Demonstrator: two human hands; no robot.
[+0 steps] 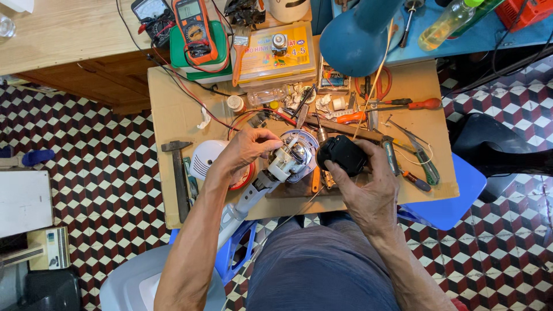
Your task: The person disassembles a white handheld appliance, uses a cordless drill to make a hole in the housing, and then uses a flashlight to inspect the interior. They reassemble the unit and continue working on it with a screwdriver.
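Note:
My left hand (245, 151) grips the white motor block (286, 163) of a small appliance whose grey-white neck (245, 201) slants down toward my lap. The motor's round metal face (300, 151) points up at the centre of the cardboard-covered work table (173, 115). My right hand (368, 187) holds a black rounded cover (342, 154) just to the right of the motor, close to it.
Tools crowd the table: a hammer (178, 173) at left, screwdrivers (403, 105), pliers (423, 155), a brush (239, 55), a yellow parts box (276, 52), orange multimeter (194, 29). A blue lamp shade (354, 34) hangs above. A blue stool (455, 196) stands at right, over a patterned tile floor (98, 173).

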